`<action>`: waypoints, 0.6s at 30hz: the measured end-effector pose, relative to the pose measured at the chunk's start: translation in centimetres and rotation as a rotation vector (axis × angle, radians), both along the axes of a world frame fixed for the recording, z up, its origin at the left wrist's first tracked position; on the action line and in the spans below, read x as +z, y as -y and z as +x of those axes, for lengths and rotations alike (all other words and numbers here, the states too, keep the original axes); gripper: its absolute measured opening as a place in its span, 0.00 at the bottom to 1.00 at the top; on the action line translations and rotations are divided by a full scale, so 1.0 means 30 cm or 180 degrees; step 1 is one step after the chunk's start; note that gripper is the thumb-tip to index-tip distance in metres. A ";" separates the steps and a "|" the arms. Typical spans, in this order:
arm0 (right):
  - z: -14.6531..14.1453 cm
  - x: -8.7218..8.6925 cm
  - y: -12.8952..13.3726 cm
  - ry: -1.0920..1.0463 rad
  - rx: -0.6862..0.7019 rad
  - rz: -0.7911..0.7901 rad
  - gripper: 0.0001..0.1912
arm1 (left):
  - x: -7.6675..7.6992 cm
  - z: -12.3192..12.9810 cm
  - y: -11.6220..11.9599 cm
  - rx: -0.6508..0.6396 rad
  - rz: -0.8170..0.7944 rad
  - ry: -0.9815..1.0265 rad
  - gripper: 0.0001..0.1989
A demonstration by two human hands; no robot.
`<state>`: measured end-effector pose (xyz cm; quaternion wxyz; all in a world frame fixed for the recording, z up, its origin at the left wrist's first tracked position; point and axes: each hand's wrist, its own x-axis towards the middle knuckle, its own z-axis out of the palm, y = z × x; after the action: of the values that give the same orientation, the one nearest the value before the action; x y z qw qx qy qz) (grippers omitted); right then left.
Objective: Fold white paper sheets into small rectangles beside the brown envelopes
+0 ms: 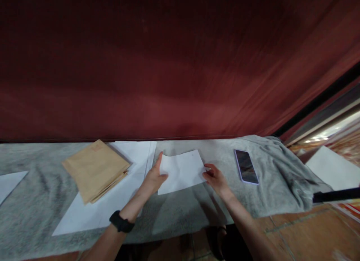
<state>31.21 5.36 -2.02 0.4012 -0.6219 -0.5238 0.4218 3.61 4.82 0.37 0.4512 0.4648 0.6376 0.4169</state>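
A white sheet of paper (181, 171) is held between my two hands over the grey cloth. My left hand (155, 176) has the sheet's left edge between thumb and fingers, the index finger pointing up along it. At the right edge, my right hand (215, 178) pinches the sheet with bent fingers. Left of my left hand, a stack of brown envelopes (97, 169) lies on larger white sheets (84, 216).
A phone with a purple case (246, 166) lies right of my right hand on the grey cloth (275, 178). Another white sheet (11, 182) is at the far left. A red fabric wall (168, 84) rises behind. Black bars and a white panel (334, 167) stand at the right.
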 end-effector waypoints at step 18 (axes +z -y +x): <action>-0.260 -0.023 -0.001 0.1859 0.1197 0.1382 0.27 | -0.183 0.220 0.052 -0.1242 0.1597 -0.3494 0.32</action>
<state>23.40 5.39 -2.70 0.2734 -0.5098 -0.7971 0.1731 10.20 3.25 -5.13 0.0036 0.8102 0.5625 0.1647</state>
